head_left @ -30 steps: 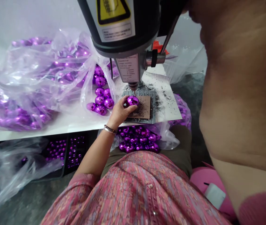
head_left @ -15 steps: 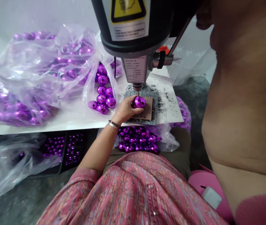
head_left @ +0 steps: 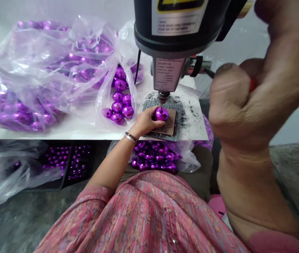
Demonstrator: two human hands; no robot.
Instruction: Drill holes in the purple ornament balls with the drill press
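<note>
My left hand (head_left: 147, 121) pinches a shiny purple faceted ball (head_left: 161, 114) between thumb and fingers, keeping it on a small brown board (head_left: 170, 125). Straight above is the chuck of a bench drill press (head_left: 168, 72), its thin bit (head_left: 161, 105) reaching down to the ball's top. Whether the bit has entered the ball I cannot tell. On the right, close to the camera, my right hand (head_left: 254, 88) is closed around the end of the drill's feed lever (head_left: 208, 72); a bit of red shows between its fingers.
Clear plastic bags of purple balls (head_left: 52, 73) cover the left of the white table (head_left: 86, 131), with several loose balls (head_left: 117, 107) spilling out. Dark shavings (head_left: 187, 114) lie around the grey drill base (head_left: 177, 121). Another bagful of balls (head_left: 154, 154) rests at my lap.
My right hand has come down into full view, gripping the lever, where mostly the forearm showed before. The left hand stays on the ball under the bit. The camera view has shifted slightly.
</note>
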